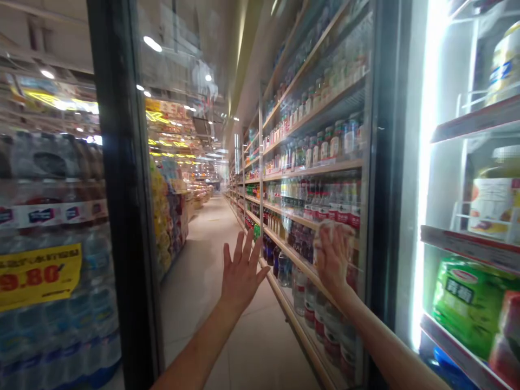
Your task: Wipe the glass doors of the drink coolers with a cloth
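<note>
My left hand [241,273] is open, fingers spread, palm flat against the glass door [203,135] of a cooler. My right hand [333,262] is further right on the same pane and presses a crumpled white cloth [330,230] onto the glass at about chest height. The cloth and fingertips are slightly smeared by motion. Through the pane I see a long shop aisle and shelves of bottled drinks [320,146].
The door's dark frame [117,206] stands at the left, beside stacked water bottles and a yellow price tag [38,275]. On the right, the lit cooler interior [471,244] holds green packs [467,303] and cartons on red-edged shelves. The tiled aisle floor [211,260] runs ahead.
</note>
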